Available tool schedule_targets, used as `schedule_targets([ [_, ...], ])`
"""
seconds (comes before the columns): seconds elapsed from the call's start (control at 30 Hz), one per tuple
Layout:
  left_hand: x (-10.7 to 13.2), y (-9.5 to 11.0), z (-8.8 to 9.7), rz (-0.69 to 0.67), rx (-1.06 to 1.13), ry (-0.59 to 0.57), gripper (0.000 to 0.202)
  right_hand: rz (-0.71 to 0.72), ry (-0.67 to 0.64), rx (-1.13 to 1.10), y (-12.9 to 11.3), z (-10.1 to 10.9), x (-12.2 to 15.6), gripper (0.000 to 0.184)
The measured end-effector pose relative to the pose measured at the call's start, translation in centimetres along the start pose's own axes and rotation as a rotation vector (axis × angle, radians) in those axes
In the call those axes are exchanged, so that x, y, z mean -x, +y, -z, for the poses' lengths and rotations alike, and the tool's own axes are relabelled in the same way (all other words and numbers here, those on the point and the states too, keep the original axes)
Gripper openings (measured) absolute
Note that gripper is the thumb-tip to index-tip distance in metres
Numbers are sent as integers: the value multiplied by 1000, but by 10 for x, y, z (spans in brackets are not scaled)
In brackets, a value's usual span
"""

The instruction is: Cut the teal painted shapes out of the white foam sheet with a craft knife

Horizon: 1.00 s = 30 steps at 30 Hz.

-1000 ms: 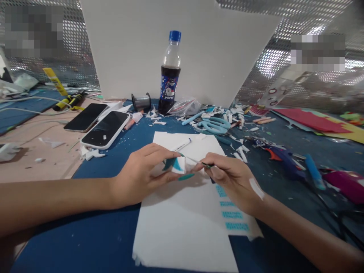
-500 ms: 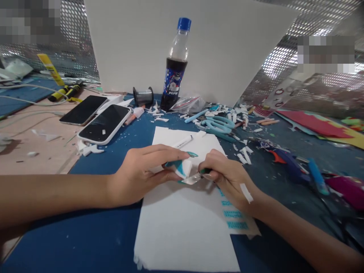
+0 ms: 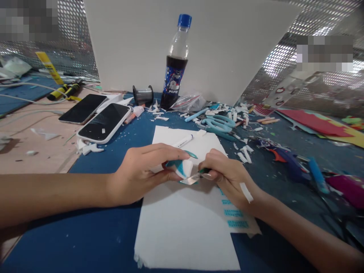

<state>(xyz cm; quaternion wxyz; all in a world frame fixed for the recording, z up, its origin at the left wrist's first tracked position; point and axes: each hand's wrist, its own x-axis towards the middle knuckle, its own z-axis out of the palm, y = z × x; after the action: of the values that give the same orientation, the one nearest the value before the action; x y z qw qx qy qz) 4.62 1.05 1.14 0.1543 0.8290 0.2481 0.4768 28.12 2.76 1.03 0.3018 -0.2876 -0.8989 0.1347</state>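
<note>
One white sheet (image 3: 184, 231) lies on the blue tabletop (image 3: 93, 235), and over its upper half two hands meet. The left hand (image 3: 142, 174) pinches one small white-and-teal piece (image 3: 182, 168) between thumb and fingers, holding it above the sheet; two teal edges show, one above the piece and one below, though I cannot tell whether they belong to it. The right hand (image 3: 227, 174) is closed around one knife, its single blade (image 3: 191, 178) angled along the piece's lower edge; whether the two touch is unclear. One strip of white tape (image 3: 246, 192) sits near the right wrist. On the sheet's far part rests one white pen (image 3: 184, 141). Left of the sheet lie two phones: one dark phone (image 3: 82, 109) and one white-cased phone (image 3: 104, 123), the latter nearer to the sheet. Beyond the sheet are one spool (image 3: 143, 94), one cola bottle (image 3: 174, 72) with a blue cap, one clear bag (image 3: 187, 101) and, past them all, one upright white board (image 3: 136, 41). Beyond the sheet's far right corner, one light-blue-handled tool (image 3: 217, 123) lies among white scraps (image 3: 246, 153) too many to count. Farther right of the sheet is one red paper (image 3: 315, 121).
</note>
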Motion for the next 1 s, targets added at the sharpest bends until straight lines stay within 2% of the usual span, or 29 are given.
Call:
schedule_targets([
  [0.3,0,-1,-2,-3,30,13,13,-67,-9,16,-2,-2,0,48],
  [0.5,0,-2,-2,-32,26,27,11,-22,-11,19,-3,0,-1,45],
  [0.67,-1,-1,0,-51,-8,23,11,-11,-82,19,-2,2,0,36],
  [0.9,0,-1,-1,-56,-6,2,11,49,-14,29,-1,-2,0,35],
  [1.0,1,-1,-2,-60,-9,3,10,25,-50,-9,-4,1,0,35],
])
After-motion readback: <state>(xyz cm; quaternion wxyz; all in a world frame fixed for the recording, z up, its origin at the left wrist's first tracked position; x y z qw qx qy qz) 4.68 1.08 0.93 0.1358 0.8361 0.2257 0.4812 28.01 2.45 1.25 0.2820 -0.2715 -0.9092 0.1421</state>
